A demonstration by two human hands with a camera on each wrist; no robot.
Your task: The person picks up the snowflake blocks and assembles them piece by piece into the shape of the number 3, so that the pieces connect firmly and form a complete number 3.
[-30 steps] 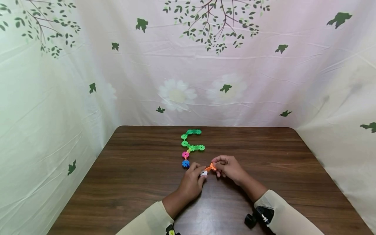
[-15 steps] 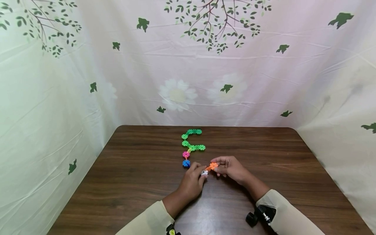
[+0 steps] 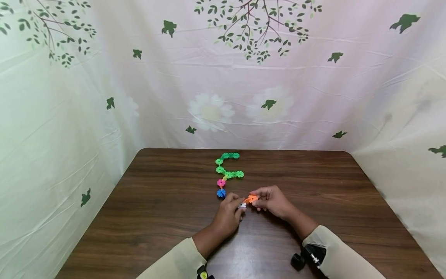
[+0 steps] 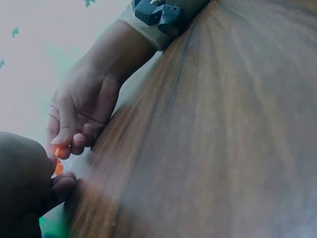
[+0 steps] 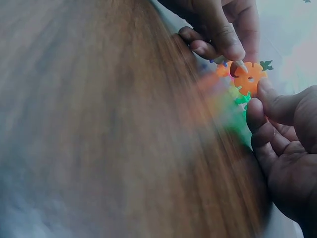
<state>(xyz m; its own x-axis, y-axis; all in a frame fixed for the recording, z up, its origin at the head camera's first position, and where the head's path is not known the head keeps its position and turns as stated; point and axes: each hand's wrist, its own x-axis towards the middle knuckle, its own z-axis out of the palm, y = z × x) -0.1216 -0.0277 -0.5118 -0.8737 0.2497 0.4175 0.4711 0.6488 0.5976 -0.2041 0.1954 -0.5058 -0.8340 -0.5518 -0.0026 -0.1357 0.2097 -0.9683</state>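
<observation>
My left hand (image 3: 226,217) pinches a white snowflake disc (image 3: 242,205) between thumb and fingertips. An orange snowflake disc (image 3: 252,198) is pinched by the thumb and forefinger of my right hand (image 3: 274,201). More orange lies between it and the white disc, so the pieces look joined in a short string. The right wrist view shows the notched orange disc (image 5: 250,78) face on, right at both hands' fingertips. In the left wrist view only a bit of orange (image 4: 59,167) shows between the hands. Just beyond my left hand, a blue disc (image 3: 221,193) ends a longer chain.
That chain runs away from me on the brown wooden table (image 3: 167,217), through a pink disc (image 3: 221,182) and a yellow link to curved green discs (image 3: 229,175). A patterned white curtain (image 3: 223,77) surrounds the table's back and sides. A black wrist device (image 3: 313,255) sits on my right sleeve.
The orange disc has turned between my right fingertips, its face tilting to a different angle. Both hands have stayed almost where they were; the chain lies as before.
</observation>
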